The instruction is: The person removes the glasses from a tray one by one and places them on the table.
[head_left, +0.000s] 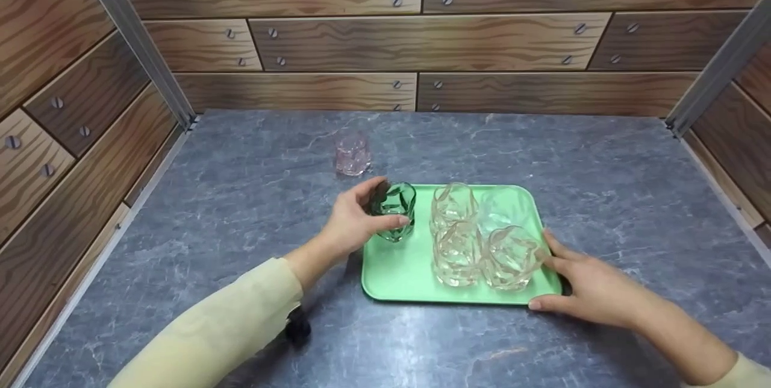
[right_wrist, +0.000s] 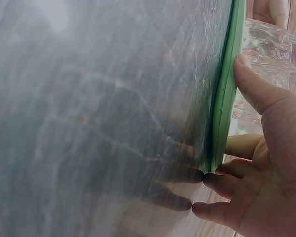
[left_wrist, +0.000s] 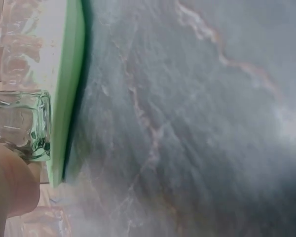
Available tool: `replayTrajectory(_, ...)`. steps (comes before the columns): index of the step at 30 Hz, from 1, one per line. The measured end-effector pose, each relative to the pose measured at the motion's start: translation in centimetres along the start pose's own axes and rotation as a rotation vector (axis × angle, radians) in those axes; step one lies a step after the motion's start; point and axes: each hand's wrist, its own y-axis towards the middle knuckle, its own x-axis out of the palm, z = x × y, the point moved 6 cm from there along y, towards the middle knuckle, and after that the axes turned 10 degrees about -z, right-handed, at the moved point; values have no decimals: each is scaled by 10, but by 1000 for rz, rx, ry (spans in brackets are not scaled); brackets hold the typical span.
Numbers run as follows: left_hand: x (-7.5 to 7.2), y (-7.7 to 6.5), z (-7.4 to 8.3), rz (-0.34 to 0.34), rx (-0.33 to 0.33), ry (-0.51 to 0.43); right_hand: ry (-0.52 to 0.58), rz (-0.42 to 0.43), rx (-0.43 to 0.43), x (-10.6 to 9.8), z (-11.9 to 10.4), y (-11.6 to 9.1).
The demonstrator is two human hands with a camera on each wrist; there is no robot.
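Note:
My left hand (head_left: 355,219) grips a dark green tumbler (head_left: 402,204) from its left side, thumb in front and fingers behind. In the left wrist view, the tumbler's base (left_wrist: 42,126) is at the surface of the light green tray (head_left: 400,276). Several clear, faceted tumblers (head_left: 458,255) stand upright together on the tray's right half, the back right one (head_left: 506,204) very faint. At the tray's near right corner rests my right hand (head_left: 593,288), its fingers fairly straight. Its thumb (right_wrist: 254,84) touches the rim, and other fingertips lie along the right edge.
Behind the tray, toward the left, a pale pink tumbler (head_left: 352,156) stands on the grey marbled table (head_left: 241,183). Wood-patterned walls (head_left: 421,44) enclose the back and both sides. A small black object (head_left: 298,328) shows beneath my left sleeve (head_left: 223,316).

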Motion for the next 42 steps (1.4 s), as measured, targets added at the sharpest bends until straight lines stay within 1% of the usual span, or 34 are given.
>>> replayTrajectory(3,-7,-5,4,8,15,-32,1,-6,-2,2,0,1)
replayTrajectory(6,-20,-9,13,31,27,-16,-1,-9,2,2,0,2)
replayTrajectory(13,-59,-16,38,83,56,33,0,-28,19,3,2,3)
replayTrajectory(18,-88,-19,49,114,51,65,14,-37,32,4,5,1)
replayTrajectory(24,-118,-16,51,167,34,67,27,-49,43,5,7,0)
replayTrajectory(31,-150,-8,47,249,11,64,-3,-15,-1,3,3,-2)
replayTrajectory(36,-165,2,45,284,3,69,-6,-23,3,2,2,0)
replayTrajectory(42,-178,15,39,332,-4,114,-1,-28,7,2,1,3)
